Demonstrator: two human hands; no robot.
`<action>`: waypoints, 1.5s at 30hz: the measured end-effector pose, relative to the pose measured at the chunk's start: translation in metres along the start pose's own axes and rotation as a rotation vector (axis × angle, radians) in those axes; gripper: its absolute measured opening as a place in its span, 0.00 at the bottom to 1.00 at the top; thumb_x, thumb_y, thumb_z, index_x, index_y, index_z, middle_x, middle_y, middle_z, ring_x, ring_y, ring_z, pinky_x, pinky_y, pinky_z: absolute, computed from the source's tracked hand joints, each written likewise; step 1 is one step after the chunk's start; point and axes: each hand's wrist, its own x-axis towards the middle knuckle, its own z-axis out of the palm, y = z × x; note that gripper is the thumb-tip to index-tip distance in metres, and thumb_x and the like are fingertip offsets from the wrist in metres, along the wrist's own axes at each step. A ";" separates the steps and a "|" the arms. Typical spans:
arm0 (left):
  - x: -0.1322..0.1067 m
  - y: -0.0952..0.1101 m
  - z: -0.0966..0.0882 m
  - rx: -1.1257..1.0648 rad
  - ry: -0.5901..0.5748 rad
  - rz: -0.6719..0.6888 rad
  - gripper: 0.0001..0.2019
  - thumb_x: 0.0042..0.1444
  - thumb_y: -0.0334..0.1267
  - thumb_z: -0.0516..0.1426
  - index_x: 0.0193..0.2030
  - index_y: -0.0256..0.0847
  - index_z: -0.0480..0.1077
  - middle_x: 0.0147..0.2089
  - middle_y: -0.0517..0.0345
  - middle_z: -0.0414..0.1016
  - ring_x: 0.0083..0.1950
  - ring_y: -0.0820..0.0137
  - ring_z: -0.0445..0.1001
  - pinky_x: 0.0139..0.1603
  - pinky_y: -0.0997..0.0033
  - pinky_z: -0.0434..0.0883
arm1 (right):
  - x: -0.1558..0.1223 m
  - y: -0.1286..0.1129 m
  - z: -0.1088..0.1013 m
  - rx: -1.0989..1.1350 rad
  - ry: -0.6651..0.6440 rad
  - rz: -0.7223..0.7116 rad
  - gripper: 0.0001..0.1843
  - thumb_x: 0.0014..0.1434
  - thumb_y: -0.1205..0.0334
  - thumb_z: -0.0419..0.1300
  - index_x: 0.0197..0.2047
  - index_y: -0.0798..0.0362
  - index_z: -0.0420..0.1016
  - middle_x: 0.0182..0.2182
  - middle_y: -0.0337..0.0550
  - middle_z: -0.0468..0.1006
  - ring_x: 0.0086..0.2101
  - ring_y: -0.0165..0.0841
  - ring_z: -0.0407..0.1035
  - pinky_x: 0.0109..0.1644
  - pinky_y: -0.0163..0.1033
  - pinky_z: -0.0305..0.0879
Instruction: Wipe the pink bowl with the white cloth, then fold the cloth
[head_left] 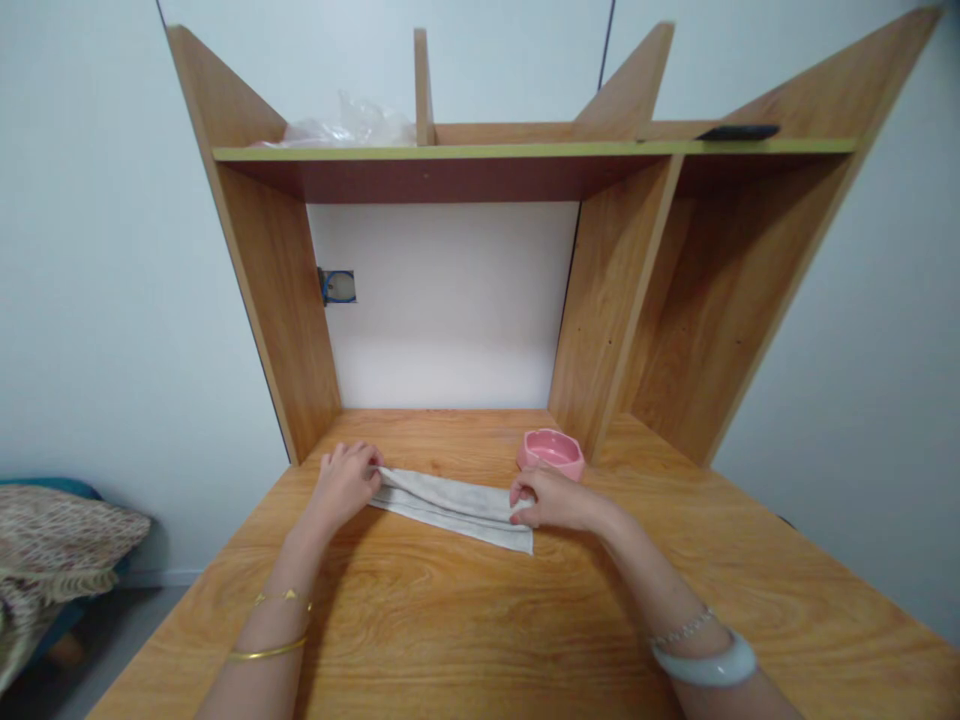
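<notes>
A pale grey cloth (pixel 450 505), folded into a long strip, lies across the wooden desk between my hands. My left hand (pixel 349 482) pinches its left end, fingers closed on the edge. At the other end, my right hand (pixel 547 497) grips the cloth between thumb and fingers, and a corner hangs out below it. Just behind my right hand sits a pink faceted bowl (pixel 551 448), its lower front partly hidden by that hand. The part of the bowl's inside that shows holds nothing visible.
The wooden desk (pixel 450 630) carries a shelf unit (pixel 622 290) at its back. A clear plastic bag (pixel 352 125) and a flat black object (pixel 739 131) lie on the upper shelf. A wall box with blue wire (pixel 340 287) shows behind. Patterned fabric (pixel 60 535) is at far left.
</notes>
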 end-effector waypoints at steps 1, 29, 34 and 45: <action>0.000 0.000 0.000 0.001 0.021 -0.003 0.07 0.49 0.33 0.50 0.34 0.44 0.67 0.39 0.58 0.70 0.44 0.62 0.62 0.42 0.63 0.56 | 0.000 -0.001 0.000 -0.017 -0.006 0.001 0.10 0.42 0.61 0.61 0.29 0.55 0.75 0.28 0.43 0.75 0.32 0.33 0.66 0.32 0.33 0.56; 0.002 0.003 0.000 0.006 0.060 -0.022 0.06 0.53 0.33 0.49 0.36 0.43 0.65 0.40 0.57 0.68 0.45 0.62 0.61 0.42 0.66 0.56 | 0.000 -0.002 0.002 0.110 -0.042 0.043 0.05 0.42 0.71 0.55 0.23 0.56 0.71 0.22 0.39 0.72 0.24 0.27 0.63 0.25 0.30 0.53; 0.002 0.003 -0.002 0.017 0.053 -0.029 0.07 0.53 0.33 0.49 0.36 0.43 0.65 0.40 0.57 0.68 0.45 0.62 0.61 0.42 0.66 0.56 | 0.001 0.004 -0.007 0.176 0.157 -0.064 0.05 0.44 0.69 0.54 0.25 0.57 0.70 0.24 0.40 0.71 0.27 0.27 0.63 0.29 0.30 0.55; -0.004 0.004 0.000 0.057 -0.110 -0.043 0.11 0.47 0.27 0.49 0.34 0.43 0.68 0.41 0.56 0.70 0.46 0.61 0.63 0.43 0.63 0.56 | -0.001 -0.008 0.005 0.209 -0.156 -0.067 0.05 0.43 0.62 0.60 0.24 0.56 0.71 0.18 0.34 0.67 0.21 0.24 0.57 0.21 0.28 0.48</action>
